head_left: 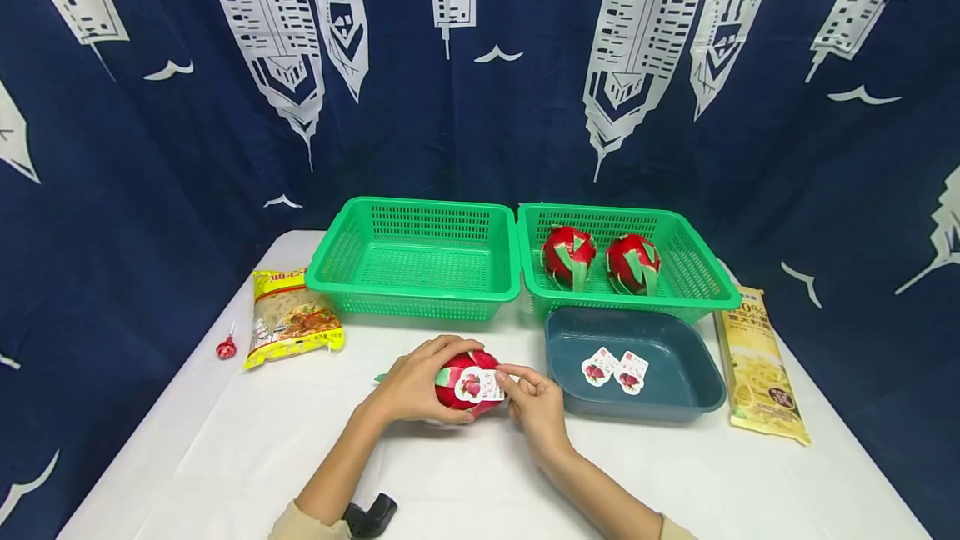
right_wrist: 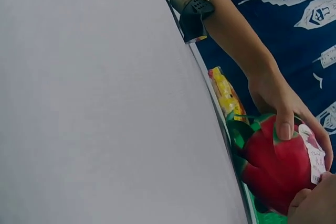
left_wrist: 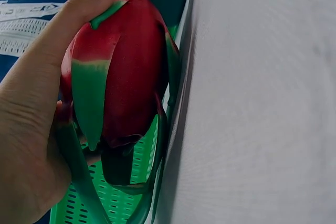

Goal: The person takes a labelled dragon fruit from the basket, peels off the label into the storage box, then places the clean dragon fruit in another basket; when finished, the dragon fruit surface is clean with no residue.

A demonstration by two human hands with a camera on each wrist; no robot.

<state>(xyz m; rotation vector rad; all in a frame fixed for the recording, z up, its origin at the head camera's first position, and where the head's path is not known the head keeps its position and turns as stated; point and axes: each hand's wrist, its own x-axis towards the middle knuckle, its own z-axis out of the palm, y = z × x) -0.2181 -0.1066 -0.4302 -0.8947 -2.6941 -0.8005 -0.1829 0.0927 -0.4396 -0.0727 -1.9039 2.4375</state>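
Observation:
A red dragon fruit (head_left: 444, 397) with green scale tips lies on its side on the white table, gripped by my left hand (head_left: 417, 383) from the left. On its upper face sits a white label (head_left: 489, 385) with a fruit picture. My right hand (head_left: 540, 411) pinches that label's right edge between thumb and forefinger. In the left wrist view the thumb lies along the dragon fruit (left_wrist: 126, 72); the label is hidden there. The right wrist view shows the label (right_wrist: 314, 156) on the fruit's side, with the right fingertips at its edge.
Behind stand a green basket (head_left: 420, 307) and another green basket (head_left: 637, 303) holding two dragon fruits (head_left: 567, 255). A dark blue tray (head_left: 675, 357) with two labels (head_left: 632, 372) is right. Noodle packages (head_left: 294, 315) (head_left: 761, 365) flank these; a lollipop (head_left: 226, 347) lies far left.

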